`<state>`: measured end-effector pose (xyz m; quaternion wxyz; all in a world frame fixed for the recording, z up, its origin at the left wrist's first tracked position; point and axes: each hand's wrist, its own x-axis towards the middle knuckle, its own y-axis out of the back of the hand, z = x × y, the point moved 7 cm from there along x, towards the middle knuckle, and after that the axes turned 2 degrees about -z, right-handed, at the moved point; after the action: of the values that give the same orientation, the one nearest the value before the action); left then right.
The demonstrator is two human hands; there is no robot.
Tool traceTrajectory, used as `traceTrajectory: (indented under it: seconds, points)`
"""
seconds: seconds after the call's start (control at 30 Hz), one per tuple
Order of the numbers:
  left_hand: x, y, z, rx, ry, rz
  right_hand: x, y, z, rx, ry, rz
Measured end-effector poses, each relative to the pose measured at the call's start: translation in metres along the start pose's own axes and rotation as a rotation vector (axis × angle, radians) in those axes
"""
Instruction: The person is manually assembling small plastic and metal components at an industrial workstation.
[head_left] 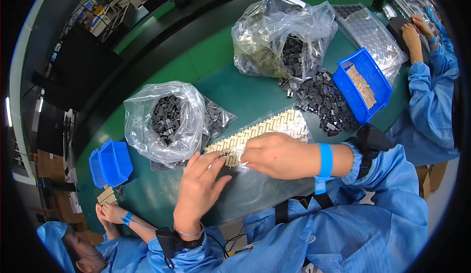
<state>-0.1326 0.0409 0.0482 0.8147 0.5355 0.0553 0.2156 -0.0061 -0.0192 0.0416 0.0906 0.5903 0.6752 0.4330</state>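
Observation:
Small beige pieces lie in slanting, zigzag rows on a clear plastic sheet on the green table. My left hand is at the left end of these rows, fingers stretched and thumb apart, its fingertips close to the nearest pieces. I see nothing held in it. My right hand is over the near side of the rows, fingers curled and pressed together. Whatever those fingers hold, if anything, is hidden. A blue band circles my right wrist.
Two clear bags of small black parts stand beyond my hands, with a loose black pile at the right. A blue bin holds beige pieces; other blue bins stand left. Co-workers' hands work at both sides.

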Motion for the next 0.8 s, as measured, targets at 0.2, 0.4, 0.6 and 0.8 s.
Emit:
traceTrajectory:
  seconds: [0.2,0.4,0.6,0.8]
  points:
    - [-0.003,-0.022,-0.002,0.305,0.060,-0.083,0.016,-0.042,0.016,-0.031,-0.006,-0.066]
    - [-0.004,-0.026,-0.011,0.323,0.088,-0.083,0.016,-0.053,0.024,-0.060,-0.034,-0.102]
    - [0.003,-0.020,-0.013,0.275,0.093,-0.058,0.020,-0.056,0.026,-0.116,-0.044,-0.095]
    - [0.003,-0.019,-0.012,0.273,0.081,-0.035,0.022,-0.049,0.022,-0.050,-0.028,-0.083]
